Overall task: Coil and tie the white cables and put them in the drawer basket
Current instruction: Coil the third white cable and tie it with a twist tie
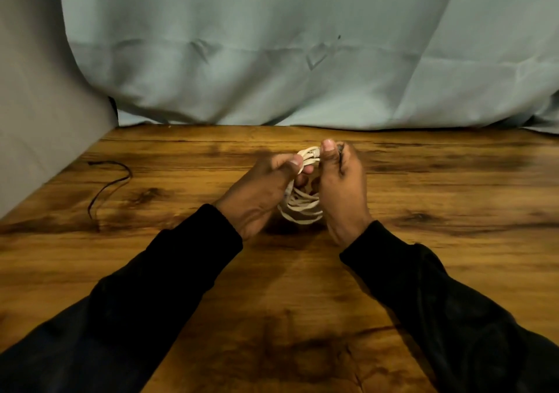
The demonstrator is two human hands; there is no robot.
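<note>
A coiled white cable [302, 206] hangs between my two hands above the middle of the wooden table [453, 199]. My left hand [263, 193] grips the coil's left side, thumb pressed over the upper strands. My right hand [341, 187] holds the right side, thumb up against the top of the coil, and a thin dark tie [341, 158] runs along its fingers. The lower loops show between my palms; the rest of the coil is hidden by my fingers. No drawer basket is in view.
A thin black tie [109, 185] lies loose on the table at the far left. A pale blue-green cloth [272, 60] hangs along the table's back edge. A grey wall [45, 120] borders the left side.
</note>
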